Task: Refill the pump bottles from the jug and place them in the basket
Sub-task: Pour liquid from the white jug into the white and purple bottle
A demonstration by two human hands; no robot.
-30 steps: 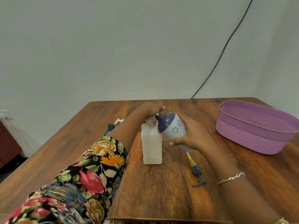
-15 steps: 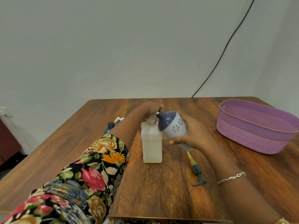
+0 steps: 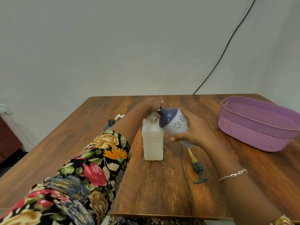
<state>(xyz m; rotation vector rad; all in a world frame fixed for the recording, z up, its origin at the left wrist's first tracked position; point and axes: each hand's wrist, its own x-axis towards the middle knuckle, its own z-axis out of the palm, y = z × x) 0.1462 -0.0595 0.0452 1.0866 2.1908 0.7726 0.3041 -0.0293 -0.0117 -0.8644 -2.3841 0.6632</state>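
Left hand (image 3: 153,103) curls over the top of the jug (image 3: 152,140), mid-table; right hand (image 3: 194,132) grips the tilted pump bottle (image 3: 174,125), neck meeting the jug's top: should that narrow neck drift during a press, liquid would likely spill onto the table (image 3: 162,184).

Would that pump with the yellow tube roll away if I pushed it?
Probably not far: the loose pump has a sideways spout that should stop rolling. Its thin yellow tube looks bendy, and it seems light.
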